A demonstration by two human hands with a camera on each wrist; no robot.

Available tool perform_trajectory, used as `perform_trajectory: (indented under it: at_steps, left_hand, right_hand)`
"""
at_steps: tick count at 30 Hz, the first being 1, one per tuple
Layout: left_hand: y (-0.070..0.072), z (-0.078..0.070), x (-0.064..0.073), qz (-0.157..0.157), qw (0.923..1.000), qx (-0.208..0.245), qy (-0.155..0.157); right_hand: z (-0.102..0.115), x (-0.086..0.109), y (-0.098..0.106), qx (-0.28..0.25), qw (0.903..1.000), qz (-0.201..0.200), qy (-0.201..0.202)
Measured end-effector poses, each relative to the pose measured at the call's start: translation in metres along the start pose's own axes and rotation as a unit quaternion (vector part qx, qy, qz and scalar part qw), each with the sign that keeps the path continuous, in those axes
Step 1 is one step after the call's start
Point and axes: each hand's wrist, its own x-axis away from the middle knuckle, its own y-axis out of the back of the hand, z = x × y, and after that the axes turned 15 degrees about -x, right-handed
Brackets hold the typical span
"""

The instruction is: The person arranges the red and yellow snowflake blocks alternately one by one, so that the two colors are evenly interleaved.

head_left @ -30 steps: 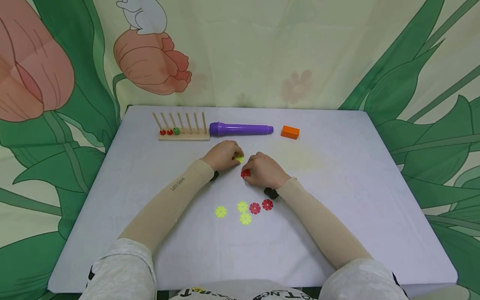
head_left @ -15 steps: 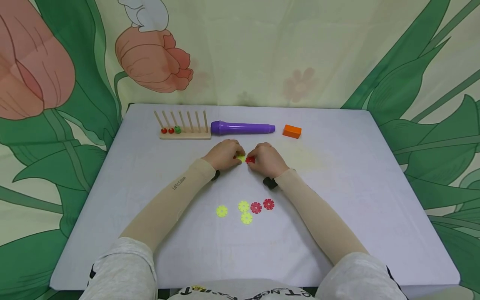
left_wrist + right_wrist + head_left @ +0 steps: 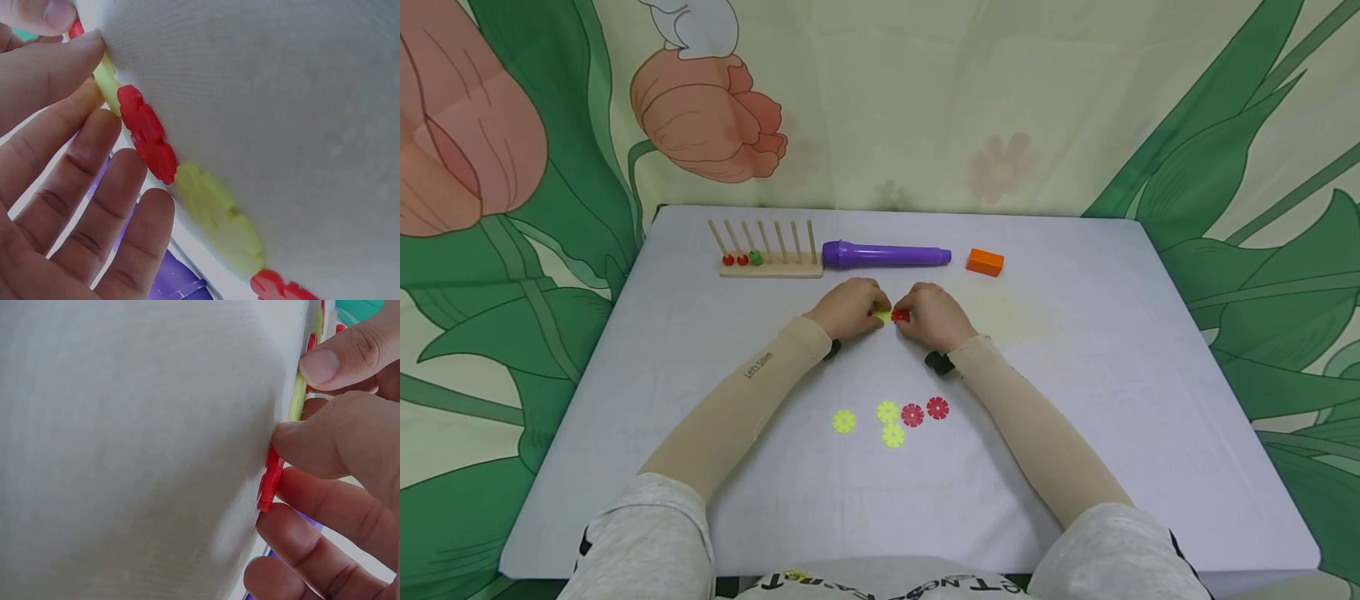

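My left hand (image 3: 850, 308) pinches a yellow flower-shaped disc (image 3: 881, 316) between thumb and forefinger, its other fingers spread. Facing it, my right hand (image 3: 934, 318) pinches a red flower-shaped disc (image 3: 900, 316). In the right wrist view the red disc (image 3: 270, 481) and the yellow disc (image 3: 297, 400) stand edge to edge in line. The left wrist view shows the row running on past the left fingers: a red disc (image 3: 147, 134), a yellow disc (image 3: 219, 215) and another red one (image 3: 281, 287). From the head view the left hand hides these.
Nearer the person lie loose yellow discs (image 3: 844, 421) and red discs (image 3: 937, 407). Along the back of the white table (image 3: 1075, 375) stand a wooden peg rack (image 3: 771, 271) with red and green beads, a purple tapered tube (image 3: 887, 255) and an orange block (image 3: 985, 262).
My right hand has moved away from the person with the red disc, up beside the yellow one. My left hand has kept its pinch, nearly still. The loose discs have not moved.
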Motion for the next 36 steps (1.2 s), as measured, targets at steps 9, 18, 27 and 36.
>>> perform_trajectory:
  at_steps: [9, 18, 27, 36]
  left_hand:
    - [-0.004, -0.002, -0.003, 0.011, 0.9999, -0.007, 0.006]
    - [-0.007, -0.008, -0.010, 0.021, 0.9996, -0.019, 0.009]
    - [-0.005, -0.008, -0.014, 0.018, 0.9998, -0.011, 0.001]
    - [-0.004, -0.015, -0.019, 0.027, 0.9994, -0.009, -0.018]
  right_hand:
    - [-0.003, 0.003, -0.002, -0.020, 0.9997, 0.001, -0.016]
    - [0.000, 0.023, -0.009, -0.056, 0.9960, -0.059, -0.037]
    - [0.034, 0.052, -0.030, -0.063, 0.9971, -0.033, 0.027]
    - [0.068, 0.081, -0.063, 0.035, 0.9877, 0.059, 0.140]
